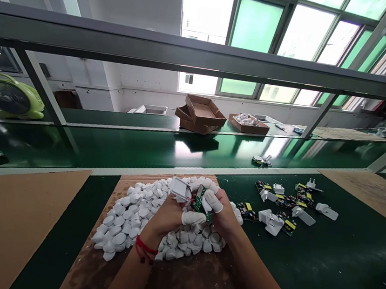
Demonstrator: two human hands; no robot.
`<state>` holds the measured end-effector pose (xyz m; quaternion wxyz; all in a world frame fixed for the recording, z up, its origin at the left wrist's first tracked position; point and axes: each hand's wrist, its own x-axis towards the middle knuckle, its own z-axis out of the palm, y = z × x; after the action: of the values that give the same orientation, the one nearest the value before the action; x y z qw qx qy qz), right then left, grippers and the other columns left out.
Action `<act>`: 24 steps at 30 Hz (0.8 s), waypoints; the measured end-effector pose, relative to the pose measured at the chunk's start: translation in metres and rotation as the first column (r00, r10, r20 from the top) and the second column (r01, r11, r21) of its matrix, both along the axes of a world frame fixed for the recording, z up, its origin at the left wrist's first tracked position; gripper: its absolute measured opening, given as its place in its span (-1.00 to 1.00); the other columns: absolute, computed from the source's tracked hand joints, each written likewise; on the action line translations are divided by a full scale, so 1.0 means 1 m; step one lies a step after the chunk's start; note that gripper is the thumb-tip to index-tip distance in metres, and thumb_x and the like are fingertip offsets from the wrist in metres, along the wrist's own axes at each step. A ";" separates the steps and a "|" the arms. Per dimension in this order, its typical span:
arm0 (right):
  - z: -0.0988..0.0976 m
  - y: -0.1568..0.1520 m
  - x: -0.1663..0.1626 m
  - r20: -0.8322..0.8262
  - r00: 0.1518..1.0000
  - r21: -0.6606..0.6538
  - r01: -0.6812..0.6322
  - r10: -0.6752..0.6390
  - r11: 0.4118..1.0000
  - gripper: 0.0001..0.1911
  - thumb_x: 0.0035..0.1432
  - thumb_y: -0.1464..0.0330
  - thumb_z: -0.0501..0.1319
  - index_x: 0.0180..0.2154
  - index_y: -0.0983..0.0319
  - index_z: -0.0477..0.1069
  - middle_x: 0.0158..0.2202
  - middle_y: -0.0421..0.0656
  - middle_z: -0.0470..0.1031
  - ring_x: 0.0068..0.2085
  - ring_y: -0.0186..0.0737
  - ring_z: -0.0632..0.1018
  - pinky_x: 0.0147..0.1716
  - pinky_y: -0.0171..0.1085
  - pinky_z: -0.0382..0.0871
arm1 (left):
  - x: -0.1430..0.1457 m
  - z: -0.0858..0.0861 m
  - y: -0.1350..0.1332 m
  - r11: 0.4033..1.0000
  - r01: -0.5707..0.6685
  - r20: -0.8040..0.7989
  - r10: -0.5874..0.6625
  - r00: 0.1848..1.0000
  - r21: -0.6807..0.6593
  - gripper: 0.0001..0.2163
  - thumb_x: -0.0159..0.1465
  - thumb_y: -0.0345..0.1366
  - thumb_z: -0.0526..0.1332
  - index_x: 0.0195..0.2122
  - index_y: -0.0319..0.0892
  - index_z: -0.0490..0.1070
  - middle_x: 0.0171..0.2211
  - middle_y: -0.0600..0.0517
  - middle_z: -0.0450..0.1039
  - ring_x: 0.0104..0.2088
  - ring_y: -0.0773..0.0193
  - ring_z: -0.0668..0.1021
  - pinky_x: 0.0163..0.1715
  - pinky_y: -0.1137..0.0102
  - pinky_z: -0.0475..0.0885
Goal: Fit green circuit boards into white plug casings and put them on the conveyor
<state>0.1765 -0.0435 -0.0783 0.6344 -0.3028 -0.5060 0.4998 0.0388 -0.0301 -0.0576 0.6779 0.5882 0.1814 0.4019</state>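
Bright daylight thru bkgd windows (258,26), partly blown out, w/ glare on green belt (136,149), top-R corner dark.

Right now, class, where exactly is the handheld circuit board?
In the head view, the board is below and slightly right of centre, held between the left hand and right hand, over the white pieces.

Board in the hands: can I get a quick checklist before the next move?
1. Case in left hand: ok.
2. Board held by right hand: ok.
3. Wires soundly joined at both ends: cannot tell, too small.
4. Left thumb covered: ok, white finger cot.
5. Surface below the hands free: not ok, white discs lie there.
6. Bracelet clear of the wires: ok, on the left wrist.
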 end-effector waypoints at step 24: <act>0.012 -0.002 0.004 0.080 0.994 -0.038 -0.068 0.071 0.997 -0.53 -0.04 0.10 0.35 -0.09 0.15 0.51 -0.22 -0.14 0.56 -0.17 -0.10 0.50 -0.12 -0.17 0.36 | 0.001 0.007 0.000 0.980 -0.134 -0.124 0.153 0.980 0.148 -0.43 -0.09 -0.20 0.45 0.00 -0.15 0.45 -0.17 -0.10 0.59 -0.01 -0.09 0.51 0.09 0.07 0.34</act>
<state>0.1806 -0.0458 -0.0658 0.5903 -0.3160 -0.5326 0.5177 0.0402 -0.0304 -0.0504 0.5906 0.6452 0.2402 0.4210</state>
